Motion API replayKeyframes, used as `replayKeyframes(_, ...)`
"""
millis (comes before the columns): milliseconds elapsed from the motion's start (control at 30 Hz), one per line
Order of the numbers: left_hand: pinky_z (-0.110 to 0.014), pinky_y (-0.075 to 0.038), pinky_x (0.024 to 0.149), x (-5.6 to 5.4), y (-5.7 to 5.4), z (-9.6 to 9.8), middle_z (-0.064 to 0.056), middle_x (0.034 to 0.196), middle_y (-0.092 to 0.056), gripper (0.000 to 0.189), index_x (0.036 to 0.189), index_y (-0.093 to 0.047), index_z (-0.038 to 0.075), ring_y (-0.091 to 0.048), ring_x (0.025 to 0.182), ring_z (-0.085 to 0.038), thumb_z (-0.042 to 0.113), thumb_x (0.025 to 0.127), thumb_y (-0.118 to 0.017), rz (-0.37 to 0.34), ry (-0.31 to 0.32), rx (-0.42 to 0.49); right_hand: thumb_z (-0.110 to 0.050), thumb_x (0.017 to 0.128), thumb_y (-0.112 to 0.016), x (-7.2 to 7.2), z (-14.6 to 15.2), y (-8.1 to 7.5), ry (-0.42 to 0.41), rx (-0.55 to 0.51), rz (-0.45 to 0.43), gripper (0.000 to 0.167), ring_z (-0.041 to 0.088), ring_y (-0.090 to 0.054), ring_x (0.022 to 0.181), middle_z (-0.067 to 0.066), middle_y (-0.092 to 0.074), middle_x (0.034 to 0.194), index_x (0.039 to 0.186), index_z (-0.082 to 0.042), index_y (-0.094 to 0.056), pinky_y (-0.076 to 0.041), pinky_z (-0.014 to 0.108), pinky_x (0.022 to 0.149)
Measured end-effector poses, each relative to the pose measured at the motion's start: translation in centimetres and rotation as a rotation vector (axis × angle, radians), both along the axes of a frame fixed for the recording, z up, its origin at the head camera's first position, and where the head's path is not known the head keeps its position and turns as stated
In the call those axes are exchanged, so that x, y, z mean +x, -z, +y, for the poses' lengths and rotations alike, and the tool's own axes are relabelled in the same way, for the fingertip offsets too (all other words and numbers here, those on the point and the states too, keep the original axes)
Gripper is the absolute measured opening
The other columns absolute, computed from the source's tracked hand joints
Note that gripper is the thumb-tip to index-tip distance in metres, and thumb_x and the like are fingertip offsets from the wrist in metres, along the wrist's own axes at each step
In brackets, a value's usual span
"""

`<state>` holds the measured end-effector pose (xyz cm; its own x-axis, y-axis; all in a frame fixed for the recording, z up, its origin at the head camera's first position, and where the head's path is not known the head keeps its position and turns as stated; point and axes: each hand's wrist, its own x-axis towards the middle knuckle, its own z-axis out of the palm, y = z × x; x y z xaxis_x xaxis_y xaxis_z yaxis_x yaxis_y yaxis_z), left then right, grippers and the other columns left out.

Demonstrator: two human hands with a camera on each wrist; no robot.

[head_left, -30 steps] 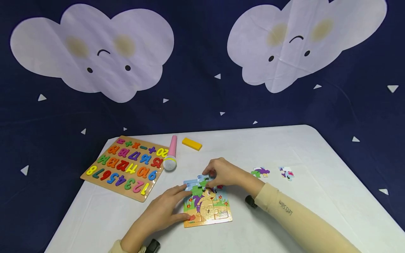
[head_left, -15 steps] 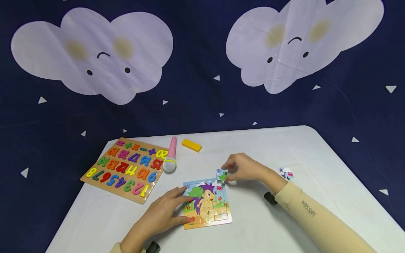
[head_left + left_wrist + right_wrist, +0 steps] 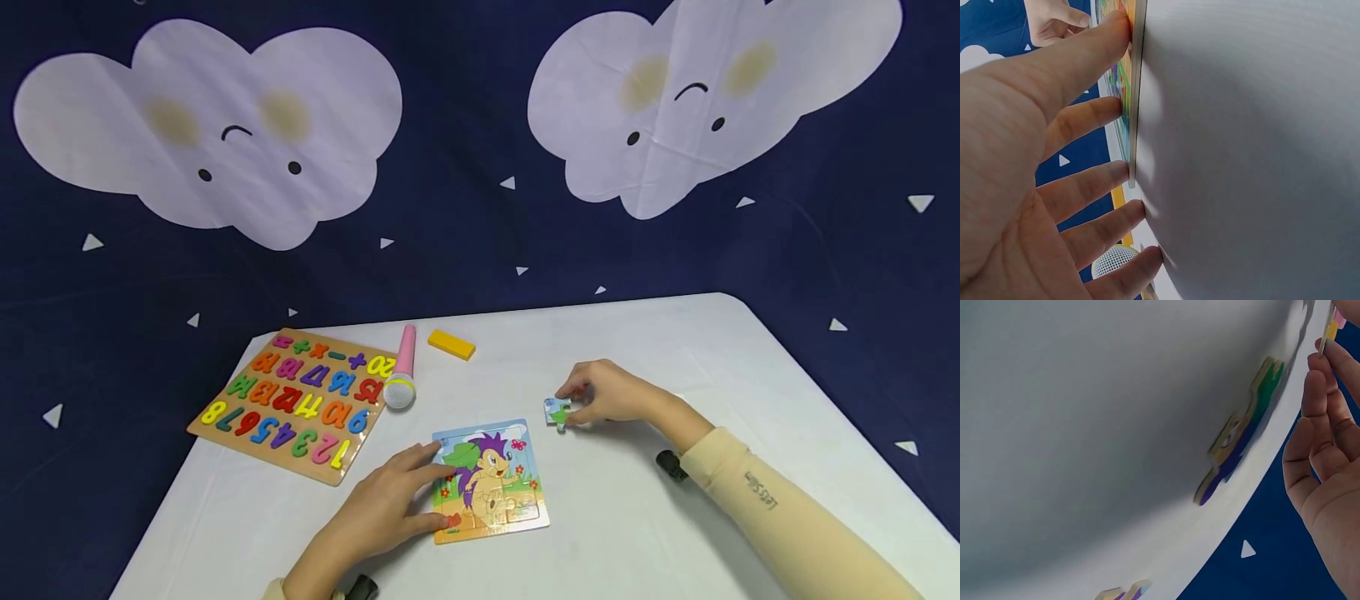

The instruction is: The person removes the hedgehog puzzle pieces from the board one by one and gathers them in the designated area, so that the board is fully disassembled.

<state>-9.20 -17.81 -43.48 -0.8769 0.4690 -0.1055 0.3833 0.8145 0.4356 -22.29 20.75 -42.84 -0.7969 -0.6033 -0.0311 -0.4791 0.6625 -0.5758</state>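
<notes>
A hedgehog jigsaw puzzle (image 3: 491, 492) in a thin square tray lies flat on the white table. Along its left side rests my left hand (image 3: 386, 500), fingers spread, with the thumb and fingertips touching the tray edge; the left wrist view shows the thumb (image 3: 1094, 50) on the rim. Up and to the right of the puzzle, my right hand (image 3: 611, 392) pinches a blue and green jigsaw piece (image 3: 553, 410) between thumb and finger. In the right wrist view a purple and green jigsaw piece (image 3: 1241, 434) lies on the table below that hand, with another piece (image 3: 1125, 592) partly cut off.
To the left lies a wooden number board (image 3: 288, 404) with coloured digits. A pink toy microphone (image 3: 402, 367) touches its right side, and a yellow block (image 3: 452, 344) lies behind. A dark blue cloud-patterned cloth (image 3: 465, 225) hangs behind the table.
My right hand has moved right, from over the puzzle's upper part to beside it, carrying the blue and green jigsaw piece. The left hand has stayed at the tray's left edge.
</notes>
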Motion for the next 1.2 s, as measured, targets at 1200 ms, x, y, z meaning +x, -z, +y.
replayKeyframes(1200, -0.071, -0.047, 0.114, -0.22, 0.17, 0.02, -0.010, 0.166, -0.050, 0.060, 0.139, -0.072, 0.032, -0.047, 0.153, -0.044, 0.049, 0.085, -0.090, 0.008, 0.006, -0.007, -0.022, 0.081, -0.095, -0.38, 0.08, 0.54, -0.002, 0.024, 0.000, 0.040, 0.013, -0.062, 0.100, -0.003, -0.074, 0.107, 0.117, -0.009, -0.084, -0.055, 0.034, 0.092)
